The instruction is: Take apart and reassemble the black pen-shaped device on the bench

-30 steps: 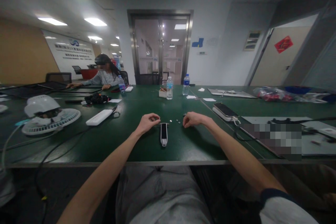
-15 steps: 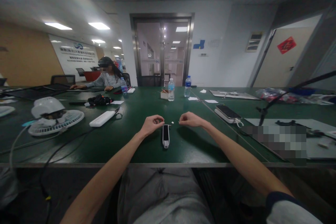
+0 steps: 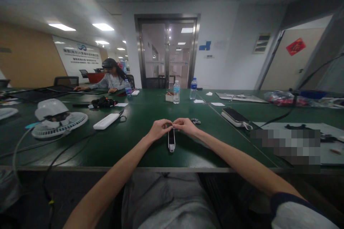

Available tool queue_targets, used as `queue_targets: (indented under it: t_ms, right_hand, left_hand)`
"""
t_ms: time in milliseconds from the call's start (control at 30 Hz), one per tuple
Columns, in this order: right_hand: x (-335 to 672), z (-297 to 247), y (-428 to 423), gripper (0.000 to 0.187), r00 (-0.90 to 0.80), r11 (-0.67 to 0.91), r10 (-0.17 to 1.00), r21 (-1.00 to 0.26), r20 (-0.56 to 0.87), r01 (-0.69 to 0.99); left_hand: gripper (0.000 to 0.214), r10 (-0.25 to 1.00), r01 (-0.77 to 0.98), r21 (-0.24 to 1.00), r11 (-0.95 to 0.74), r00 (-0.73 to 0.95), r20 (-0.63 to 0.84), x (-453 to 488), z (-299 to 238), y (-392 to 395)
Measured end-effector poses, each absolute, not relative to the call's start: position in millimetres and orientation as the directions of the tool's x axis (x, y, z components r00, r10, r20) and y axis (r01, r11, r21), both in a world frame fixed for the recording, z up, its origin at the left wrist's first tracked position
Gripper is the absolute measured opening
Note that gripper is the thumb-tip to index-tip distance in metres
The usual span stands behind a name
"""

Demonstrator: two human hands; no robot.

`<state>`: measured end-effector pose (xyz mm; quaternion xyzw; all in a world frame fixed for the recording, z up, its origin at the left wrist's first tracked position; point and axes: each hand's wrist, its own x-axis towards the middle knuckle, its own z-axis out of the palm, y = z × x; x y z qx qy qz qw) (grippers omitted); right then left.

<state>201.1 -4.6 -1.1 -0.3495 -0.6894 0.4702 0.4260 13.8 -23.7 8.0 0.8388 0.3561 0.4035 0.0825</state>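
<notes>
My left hand (image 3: 160, 128) is closed in a pinch over the far end of a narrow white device with a dark top (image 3: 171, 139), which lies lengthwise on the table and looks like a stapler. My right hand (image 3: 186, 126) is pinched too, its fingertips meeting those of the left. Whatever sits between the fingertips is too small to make out. Just beyond the right hand lies a little cluster of small silvery pieces (image 3: 195, 121). The device's far end is partly covered by the fingers.
The green table (image 3: 129, 150) carries a white power strip (image 3: 106, 121) and a fan (image 3: 57, 125) to the left. A phone (image 3: 235, 114) rests on a white case at right. Farther back stand water bottles (image 3: 176, 93) and a small box (image 3: 169, 97). A person (image 3: 110, 78) sits at far left.
My right hand has moved left to meet my left hand over the device's far end. The silvery cluster now shows beyond it, and the small white ring between the hands is out of sight.
</notes>
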Motion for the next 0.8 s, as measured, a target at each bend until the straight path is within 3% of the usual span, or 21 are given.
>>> queue_targets:
  t_ms: [300, 800]
  right_hand:
    - [203.0, -3.8, -3.9, 0.034, -0.392, 0.245, 0.891, -0.969, 0.229, -0.008]
    - [202.6, 3.1, -10.6, 0.030, -0.428, 0.108, 0.894, -0.990, 0.135, -0.086]
  left_hand:
    - [0.020, 0.683, 0.486, 0.488, -0.725, 0.420, 0.597, 15.2, 9.4, -25.7]
    - [0.019, 0.679, 0.511, 0.468, -0.720, 0.382, 0.627, 16.4, 8.6, -26.8]
